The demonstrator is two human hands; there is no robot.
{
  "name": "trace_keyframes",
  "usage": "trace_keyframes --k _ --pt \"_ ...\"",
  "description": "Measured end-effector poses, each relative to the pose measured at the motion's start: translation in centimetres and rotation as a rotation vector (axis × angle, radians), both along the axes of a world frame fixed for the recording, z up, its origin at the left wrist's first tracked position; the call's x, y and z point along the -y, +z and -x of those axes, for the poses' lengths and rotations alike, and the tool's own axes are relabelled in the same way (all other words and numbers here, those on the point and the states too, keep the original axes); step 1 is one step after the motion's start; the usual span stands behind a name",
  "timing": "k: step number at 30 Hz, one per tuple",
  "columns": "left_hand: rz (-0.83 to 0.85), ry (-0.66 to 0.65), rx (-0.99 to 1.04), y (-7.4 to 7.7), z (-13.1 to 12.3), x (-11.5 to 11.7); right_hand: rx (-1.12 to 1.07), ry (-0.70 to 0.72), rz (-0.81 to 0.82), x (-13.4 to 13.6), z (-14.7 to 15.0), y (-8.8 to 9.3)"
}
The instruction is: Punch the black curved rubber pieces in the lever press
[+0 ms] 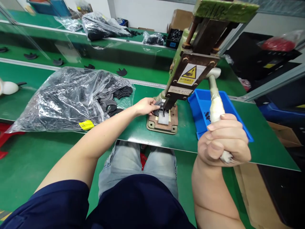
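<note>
A hand press [188,73] with a yellow warning label stands on the green table. My left hand [145,107] pinches a dark curved plastic part [157,108] at the press base, under the ram [168,103]. A pale metal plate [163,117] lies on the base in front of the part. My right hand [224,140] is wrapped around the press lever [216,103], whose handle is bound in whitish tape. How far the part sits in the fixture is hidden by my fingers and the ram.
Left of the press lies a big clear bag [64,98] of dark curved parts. A blue bin [199,108] with small black pieces stands right of the press. More loose parts [122,72] rest on the green strip behind. Cardboard boxes [181,20] and bagged parts line the back shelf.
</note>
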State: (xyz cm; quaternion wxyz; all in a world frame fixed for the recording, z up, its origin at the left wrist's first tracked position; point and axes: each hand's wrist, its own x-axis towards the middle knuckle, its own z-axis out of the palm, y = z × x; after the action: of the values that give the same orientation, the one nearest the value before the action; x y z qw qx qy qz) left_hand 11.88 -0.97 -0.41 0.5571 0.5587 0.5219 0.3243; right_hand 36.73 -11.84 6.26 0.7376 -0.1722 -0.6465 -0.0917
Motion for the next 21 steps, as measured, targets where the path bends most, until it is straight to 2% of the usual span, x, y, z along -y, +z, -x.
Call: trace_keyframes --k 8,14,17,19,21 --pt "0.142 -0.035 -0.035 0.1 0.1 -1.2 -0.079 0.010 -0.066 -0.9 0.4 -0.3" --pt "0.317 -0.062 -0.050 1.1 -0.1 -1.8 -0.103 -0.014 -0.094 -1.2 0.9 -0.3" --pt "0.361 -0.035 -0.066 1.5 -0.4 -1.4 -0.096 0.008 -0.107 -0.9 1.3 -0.3" --pt "0.364 -0.014 -0.054 1.5 -0.6 -1.1 -0.119 0.034 -0.128 -1.0 1.4 0.5" --pt "0.357 -0.003 -0.032 1.1 -0.7 -0.8 -0.130 0.090 -0.144 -1.5 1.0 2.5"
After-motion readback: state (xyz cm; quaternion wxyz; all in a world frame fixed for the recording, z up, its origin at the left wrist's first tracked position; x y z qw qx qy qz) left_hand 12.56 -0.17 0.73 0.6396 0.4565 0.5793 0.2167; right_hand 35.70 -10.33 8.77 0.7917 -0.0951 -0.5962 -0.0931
